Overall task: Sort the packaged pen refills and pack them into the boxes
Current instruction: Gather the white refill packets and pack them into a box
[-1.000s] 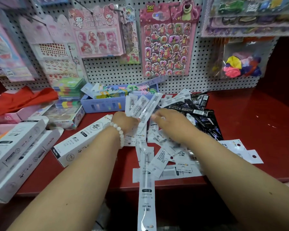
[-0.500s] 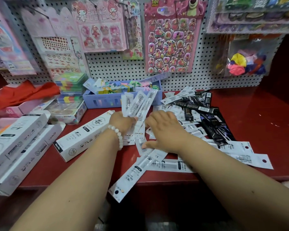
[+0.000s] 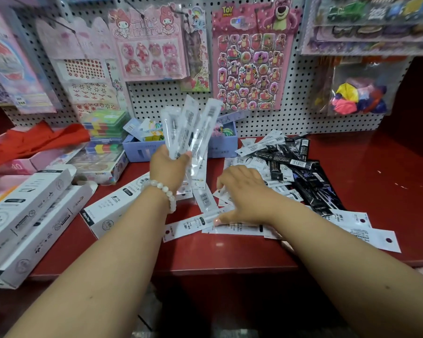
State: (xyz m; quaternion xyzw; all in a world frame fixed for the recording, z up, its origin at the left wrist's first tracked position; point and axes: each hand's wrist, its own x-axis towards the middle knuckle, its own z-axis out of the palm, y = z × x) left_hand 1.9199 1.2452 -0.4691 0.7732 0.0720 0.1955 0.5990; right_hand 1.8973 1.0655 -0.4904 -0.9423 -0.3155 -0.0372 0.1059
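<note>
My left hand (image 3: 168,169), with a bead bracelet at the wrist, grips a fanned bunch of white packaged pen refills (image 3: 191,129) and holds it upright above the red counter. My right hand (image 3: 242,191) lies palm down on the loose pile of white refill packets (image 3: 232,225), fingers spread, fingertips touching packets. Black refill packets (image 3: 303,172) lie heaped to the right of that hand. A long white box (image 3: 112,208) lies under my left forearm. Two more white boxes (image 3: 27,215) lie at the left edge.
A blue tray (image 3: 142,148) of small items stands at the back against the pegboard (image 3: 291,118), which carries hanging sticker sheets. A red cloth (image 3: 34,140) and coloured boxes sit back left. The counter's front edge (image 3: 217,269) runs below the packets.
My left hand has lifted its bunch of white refills higher and more upright. A white packet that hung over the counter's front edge now lies flat on the counter by my right hand.
</note>
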